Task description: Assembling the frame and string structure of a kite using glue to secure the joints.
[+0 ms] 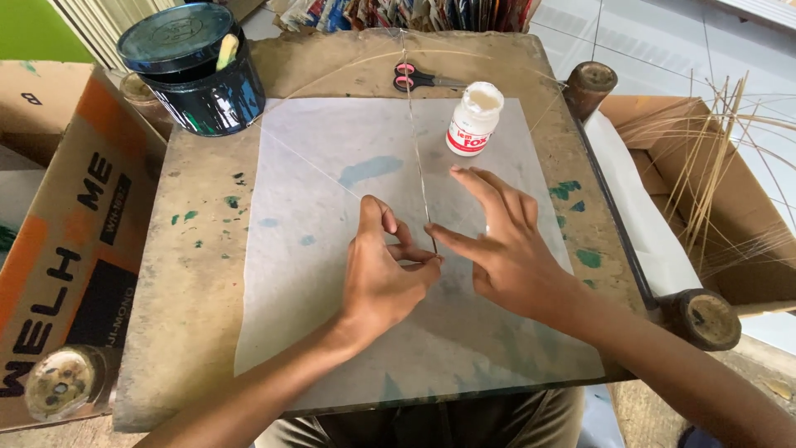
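Paint-flecked table [199, 274] bears flat paper [315, 249]; left hand [377, 278] pinches the thin stick [419, 166], right hand [506, 249] spread, glue bottle [474, 119] apparently untouched.

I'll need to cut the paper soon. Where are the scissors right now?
In the head view, the scissors lie at the table's far edge, near its middle, just left of the white glue bottle and beyond the translucent paper sheet.

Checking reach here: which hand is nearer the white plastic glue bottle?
Right. The right hand lies just below the white plastic glue bottle, fingers stretched toward it; the left hand sits lower and further left.
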